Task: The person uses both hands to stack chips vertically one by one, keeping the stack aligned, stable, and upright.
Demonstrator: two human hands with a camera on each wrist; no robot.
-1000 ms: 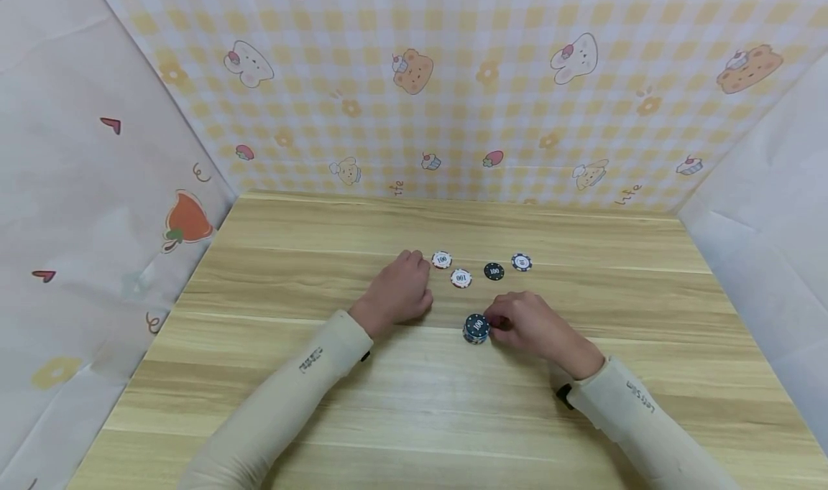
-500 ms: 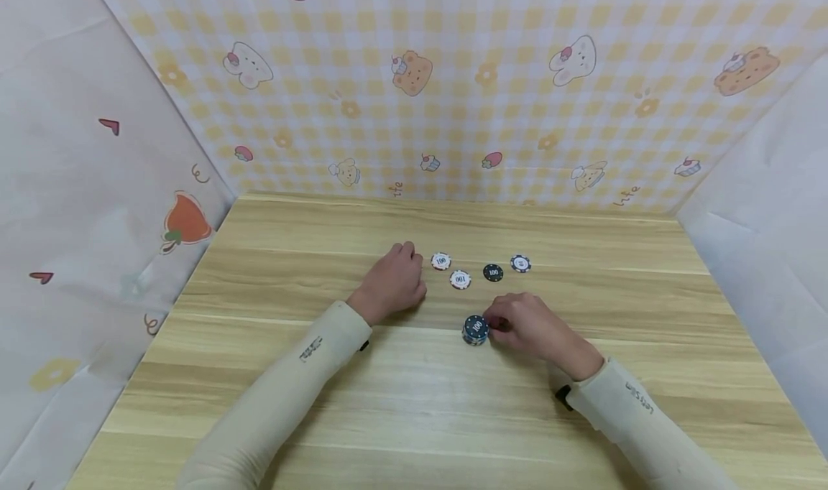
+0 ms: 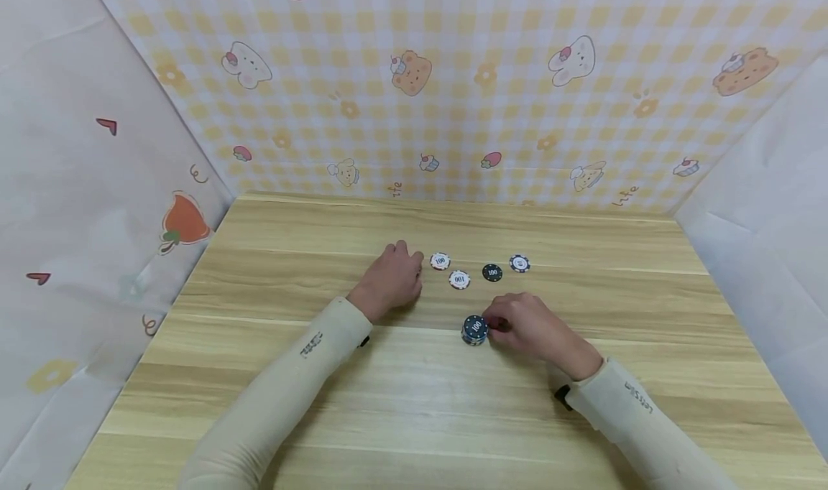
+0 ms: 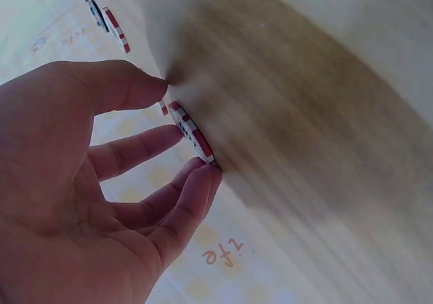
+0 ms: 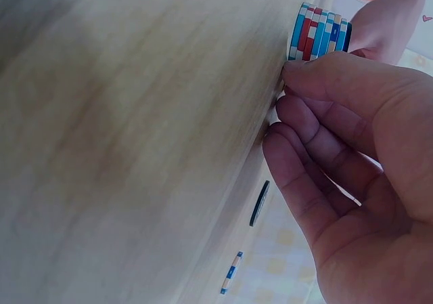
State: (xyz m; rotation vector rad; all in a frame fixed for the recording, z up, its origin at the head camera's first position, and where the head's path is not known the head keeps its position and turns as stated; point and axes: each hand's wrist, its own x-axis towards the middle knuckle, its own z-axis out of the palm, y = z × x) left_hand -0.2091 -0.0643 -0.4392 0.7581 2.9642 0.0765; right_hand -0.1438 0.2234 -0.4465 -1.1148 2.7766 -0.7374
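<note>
In the left wrist view, my left hand [image 4: 122,168] has thumb and fingers spread around a red-and-white poker chip [image 4: 193,138] on the table. Its fingertips are right at the lower edge, while the thumb tip stands a little apart. The head view has this chip hidden under the left hand [image 3: 391,274]. My right hand [image 3: 530,328] rests loosely bent beside a stack of poker chips [image 3: 475,329] topped by a black "100" chip. Thumb and fingertips lie against the stack's side. Blue, red and white edges show in the stack [image 5: 318,32] in the right wrist view.
Beyond the stack lie two white-and-red "100" chips [image 3: 440,261], a black chip [image 3: 492,272] and a blue-and-white chip [image 3: 520,263]. A wooden table [image 3: 550,440] ends at a yellow checked cloth backdrop [image 3: 453,102], with pale sheets at both sides.
My left hand has shifted slightly left and away from me, and its fingers have gone from a bunched shape to more spread. The right hand and the stack have stayed put.
</note>
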